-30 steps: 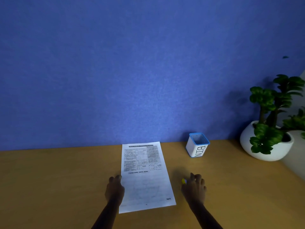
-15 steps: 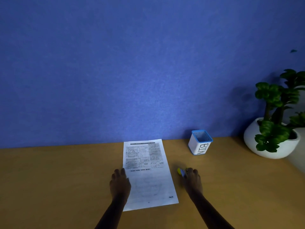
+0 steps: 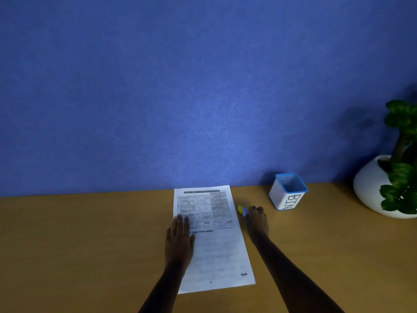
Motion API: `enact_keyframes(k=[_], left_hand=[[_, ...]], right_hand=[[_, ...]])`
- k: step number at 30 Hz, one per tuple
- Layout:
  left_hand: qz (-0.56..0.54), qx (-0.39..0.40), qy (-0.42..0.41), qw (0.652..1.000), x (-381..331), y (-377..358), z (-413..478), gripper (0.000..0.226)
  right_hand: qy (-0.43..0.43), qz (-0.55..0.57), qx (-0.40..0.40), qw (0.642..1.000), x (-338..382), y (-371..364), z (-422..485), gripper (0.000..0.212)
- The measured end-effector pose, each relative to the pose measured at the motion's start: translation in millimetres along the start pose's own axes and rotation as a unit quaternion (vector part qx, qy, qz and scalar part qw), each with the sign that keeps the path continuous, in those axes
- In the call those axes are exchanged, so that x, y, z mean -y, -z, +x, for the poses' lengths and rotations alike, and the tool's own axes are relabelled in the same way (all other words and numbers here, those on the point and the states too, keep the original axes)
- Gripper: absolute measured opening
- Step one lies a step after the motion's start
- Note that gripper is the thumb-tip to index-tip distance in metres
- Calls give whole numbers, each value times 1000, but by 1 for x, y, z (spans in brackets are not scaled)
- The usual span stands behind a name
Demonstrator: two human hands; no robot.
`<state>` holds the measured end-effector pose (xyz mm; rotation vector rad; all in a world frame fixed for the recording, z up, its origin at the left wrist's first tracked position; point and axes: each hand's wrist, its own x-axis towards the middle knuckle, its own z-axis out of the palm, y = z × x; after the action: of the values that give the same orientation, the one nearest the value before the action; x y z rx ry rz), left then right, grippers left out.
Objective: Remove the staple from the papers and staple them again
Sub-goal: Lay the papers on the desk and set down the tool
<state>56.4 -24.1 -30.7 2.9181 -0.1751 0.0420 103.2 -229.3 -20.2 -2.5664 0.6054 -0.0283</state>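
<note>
The printed papers (image 3: pixel 216 242) lie flat on the wooden desk (image 3: pixel 90 245), top edge toward the blue wall. My left hand (image 3: pixel 179 237) rests flat on their left side, fingers together and stretched forward. Just right of the papers, my right hand (image 3: pixel 257 220) is curled around a small yellow and blue tool (image 3: pixel 243 210) whose tip pokes out past the fingers. I cannot tell whether it is a staple remover or a stapler. No staple is visible at this size.
A white cup with a blue rim marked BIN (image 3: pixel 288 192) stands against the wall, right of my right hand. A round white pot with a green plant (image 3: pixel 392 177) sits at the far right. The blue wall closes off the desk's back edge.
Both hands have slid forward along the papers toward the wall. The right hand carried the yellow and blue tool with it. The view shifted, pushing the plant toward the right edge.
</note>
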Motion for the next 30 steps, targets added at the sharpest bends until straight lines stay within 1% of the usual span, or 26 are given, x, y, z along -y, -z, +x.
enact_keyframes(k=[2, 5, 8, 9, 11, 12, 13, 14, 16, 19, 20, 22, 23, 24, 28, 30], left_hand=[[8, -9, 2, 1000, 1, -1, 1, 83], [15, 12, 0, 1000, 3, -5, 3, 73], [-1, 26, 9, 1000, 6, -7, 3, 77], [-16, 32, 14, 999, 6, -7, 4, 70], [-50, 37, 26, 998, 4, -6, 5, 50], [-60, 40, 27, 997, 3, -6, 7, 49], [-78, 52, 28, 995, 3, -5, 9, 52], [-78, 36, 23, 996, 2, -8, 9, 53], [-55, 47, 22, 997, 3, -16, 11, 56], [-77, 31, 26, 996, 0, -20, 9, 54], [-76, 35, 32, 996, -3, -18, 7, 57], [-83, 34, 44, 995, -7, -16, 2, 83], [-94, 26, 56, 994, -9, -17, 0, 90], [-110, 17, 61, 992, -11, -18, -4, 92], [-117, 17, 53, 992, -18, -20, -14, 90], [-129, 17, 55, 990, -24, -19, -21, 91]], right_hand=[[2, -8, 2, 1000, 5, -3, 6, 38], [6, -21, 6, 1000, 9, -6, 12, 39], [4, -27, 7, 1000, 10, -9, 15, 40], [4, -30, 9, 1000, 10, -10, 16, 40], [3, -35, 14, 999, 10, -11, 17, 41], [2, -35, 16, 999, 11, -12, 17, 42], [2, -34, 18, 999, 11, -12, 17, 43], [0, -33, 19, 999, 11, -12, 16, 45], [-1, -38, 16, 999, 10, -12, 14, 48], [19, -51, -12, 998, 8, -12, 4, 49], [28, -45, -22, 998, 6, -13, -1, 49], [49, -29, -37, 998, 2, -16, -13, 51], [64, -29, -41, 997, -2, -18, -20, 53], [84, -39, -41, 995, -6, -22, -27, 55], [178, -92, -6, 980, -15, -27, -51, 64], [221, -111, -17, 969, -16, -28, -61, 68]])
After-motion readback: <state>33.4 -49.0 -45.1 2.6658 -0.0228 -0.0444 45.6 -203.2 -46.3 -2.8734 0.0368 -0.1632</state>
